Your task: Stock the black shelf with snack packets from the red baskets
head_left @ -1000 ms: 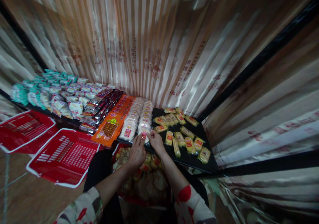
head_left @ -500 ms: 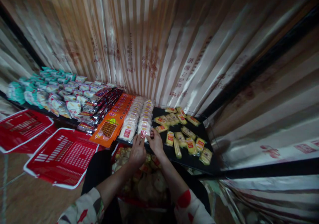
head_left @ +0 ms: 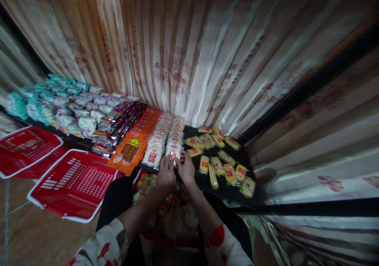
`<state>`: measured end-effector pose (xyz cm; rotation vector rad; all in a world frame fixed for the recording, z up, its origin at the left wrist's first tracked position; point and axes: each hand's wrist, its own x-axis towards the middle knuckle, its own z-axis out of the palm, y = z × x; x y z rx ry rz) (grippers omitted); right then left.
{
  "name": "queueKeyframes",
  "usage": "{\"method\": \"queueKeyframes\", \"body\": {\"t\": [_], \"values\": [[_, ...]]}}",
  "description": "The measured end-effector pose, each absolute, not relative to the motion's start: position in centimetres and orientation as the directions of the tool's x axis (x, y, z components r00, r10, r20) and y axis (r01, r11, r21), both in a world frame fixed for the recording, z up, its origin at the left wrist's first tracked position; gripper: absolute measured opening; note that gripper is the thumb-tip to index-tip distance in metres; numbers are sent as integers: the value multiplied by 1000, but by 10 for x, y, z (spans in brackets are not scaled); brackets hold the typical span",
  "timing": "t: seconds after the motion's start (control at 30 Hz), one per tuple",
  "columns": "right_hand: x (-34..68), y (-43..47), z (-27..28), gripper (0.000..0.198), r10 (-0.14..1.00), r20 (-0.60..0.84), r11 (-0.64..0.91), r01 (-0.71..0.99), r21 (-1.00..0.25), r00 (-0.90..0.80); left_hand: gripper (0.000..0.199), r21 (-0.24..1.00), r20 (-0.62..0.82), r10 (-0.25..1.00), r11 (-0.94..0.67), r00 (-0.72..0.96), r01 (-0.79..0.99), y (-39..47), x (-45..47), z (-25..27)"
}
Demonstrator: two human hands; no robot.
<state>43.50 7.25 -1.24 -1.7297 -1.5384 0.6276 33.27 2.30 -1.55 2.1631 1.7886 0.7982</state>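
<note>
Two rows of white snack packets in clear wrappers with red labels run back along the black shelf. At the front of the right row, both my hands close on the nearest white snack packet. My left hand holds its left front edge, fingers pointing forward. My right hand grips its right side with bent fingers. The left row of white packets stands just beside, untouched. Below my forearms, between my knees, a red basket holds several wrapped snacks, partly hidden by my arms.
Yellow wrapped snacks lie scattered on the right. To the left are an orange snack bag, dark red packets, and white and teal bags. Two red baskets sit at lower left. A pleated curtain hangs behind.
The view has shifted slightly. My hands stay on the front white packet, with the right hand's fingers a little more bent around its side.
</note>
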Motion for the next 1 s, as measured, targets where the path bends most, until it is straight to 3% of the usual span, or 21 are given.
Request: {"method": "queueKeyframes", "body": {"t": [0.37,0.53,0.7,0.83,1.0], "values": [[431,64,-5,40,972,104,-46,608,-793,209,58,513,280,954,-243,107,823,21,334,-18],[431,54,-8,40,967,159,30,531,-847,199,57,504,326,934,-303,147,809,9,330,-17],[431,25,-3,35,938,294,157,529,-834,185,40,533,353,930,-286,98,797,-24,312,-12],[423,-15,-14,29,945,316,234,507,-830,81,31,482,215,974,-174,76,859,-59,285,-14],[403,-62,-50,33,976,110,201,585,-786,-188,30,269,-64,990,-102,123,958,-92,260,-29]]}}
